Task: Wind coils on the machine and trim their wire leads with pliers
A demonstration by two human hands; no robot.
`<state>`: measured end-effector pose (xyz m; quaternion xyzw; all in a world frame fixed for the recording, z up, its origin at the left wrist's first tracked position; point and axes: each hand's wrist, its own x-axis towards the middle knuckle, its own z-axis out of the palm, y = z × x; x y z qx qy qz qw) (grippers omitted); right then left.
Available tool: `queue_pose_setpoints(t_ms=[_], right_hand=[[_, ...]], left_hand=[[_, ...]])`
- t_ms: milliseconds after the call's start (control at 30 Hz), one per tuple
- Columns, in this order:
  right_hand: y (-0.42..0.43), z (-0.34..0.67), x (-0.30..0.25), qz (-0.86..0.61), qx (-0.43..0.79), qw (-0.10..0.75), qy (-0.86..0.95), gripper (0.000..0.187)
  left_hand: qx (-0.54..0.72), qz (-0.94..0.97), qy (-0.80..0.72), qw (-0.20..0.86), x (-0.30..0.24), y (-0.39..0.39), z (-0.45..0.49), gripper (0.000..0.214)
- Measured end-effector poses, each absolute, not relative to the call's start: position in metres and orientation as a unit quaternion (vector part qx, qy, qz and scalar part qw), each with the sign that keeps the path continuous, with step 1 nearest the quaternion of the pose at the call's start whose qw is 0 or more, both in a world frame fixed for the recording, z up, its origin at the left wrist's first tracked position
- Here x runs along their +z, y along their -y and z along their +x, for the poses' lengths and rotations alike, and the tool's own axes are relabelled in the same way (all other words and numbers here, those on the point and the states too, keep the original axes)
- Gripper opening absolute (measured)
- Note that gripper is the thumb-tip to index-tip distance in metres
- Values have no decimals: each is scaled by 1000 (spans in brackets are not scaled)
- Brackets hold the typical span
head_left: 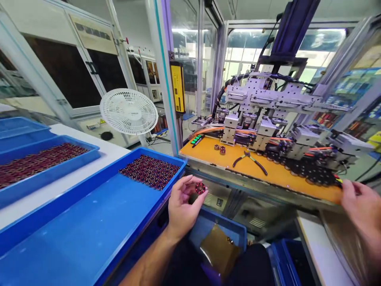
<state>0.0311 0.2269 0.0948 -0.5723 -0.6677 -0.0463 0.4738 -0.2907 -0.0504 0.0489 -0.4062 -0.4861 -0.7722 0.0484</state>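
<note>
Between thumb and fingertips, my left hand (186, 206) holds a small round wound motor stator (200, 188), dark red and black, out past the corner of a blue tray. Many similar small parts (150, 171) lie packed at the far end of that tray (74, 230). At the right edge, my right hand (361, 204) is closed in a pinch at the orange worktop (208, 155). A small yellow and red item (338, 179) shows at its fingertips; its kind is unclear. Beside it sit several dark round pieces (312, 172).
Cutting pliers (249, 162) and two loose stators (222, 150) lie on the worktop before a multi-station machine (268, 99). A white fan (129, 111) stands behind the trays. Below my hands is a blue bin (239, 230) holding a brownish sheet (220, 250).
</note>
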Motion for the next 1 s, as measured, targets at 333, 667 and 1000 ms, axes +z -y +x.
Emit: queue_pose_setpoints(t_ms=[333, 667, 1000], right_hand=[[50, -53, 118, 100, -5, 384, 918, 36], [80, -42, 96, 118, 146, 224, 956, 19], [56, -26, 49, -122, 547, 185, 807, 17]], left_hand=[[-706, -518, 480, 54, 37, 165, -213, 61], [-719, -515, 461, -70, 24, 215, -193, 57], [-671, -555, 451, -196, -2, 180, -192, 53]])
